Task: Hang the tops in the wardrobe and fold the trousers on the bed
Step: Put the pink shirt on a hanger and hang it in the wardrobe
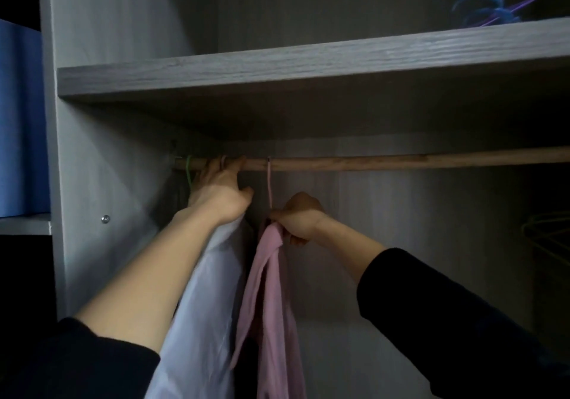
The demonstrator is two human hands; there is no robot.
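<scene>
My left hand (220, 190) reaches up to the round pale wooden rail (370, 161) inside the grey wood-grain wardrobe (92, 121), and its fingers are curled over the top of the rail near its left end, just right of a thin green hanger hook (188, 172). Under that wrist hangs a plain white fabric top (203, 306), falling in long smooth folds against my forearm (its hanger is hidden behind my hand). My right hand (300, 218) is clamped round the bunched neck of a dusty pink fabric top (271, 290), right where a thin pink hanger hook (269, 182) rises out of it; that hook is looped over the rail. The pink top hangs narrow and creased, just beside the white one, with one strip trailing off to its left. Above the rail sits a thick grey shelf (277, 71) with blurred blue plastic hangers (481, 10) lying on it
</scene>
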